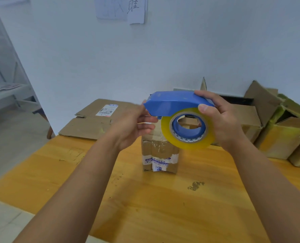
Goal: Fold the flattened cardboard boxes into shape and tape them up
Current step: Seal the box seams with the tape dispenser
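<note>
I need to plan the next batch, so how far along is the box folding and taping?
Done: several folded boxes wrapped in tape sit at the table's right edge. In hand: a small box stands upright mid-table; the right hand grips the blue tape dispenser above it, and the left hand reaches for its front end, seemingly for the tape end. Left: at least one flattened box lies at the far edge.
</note>
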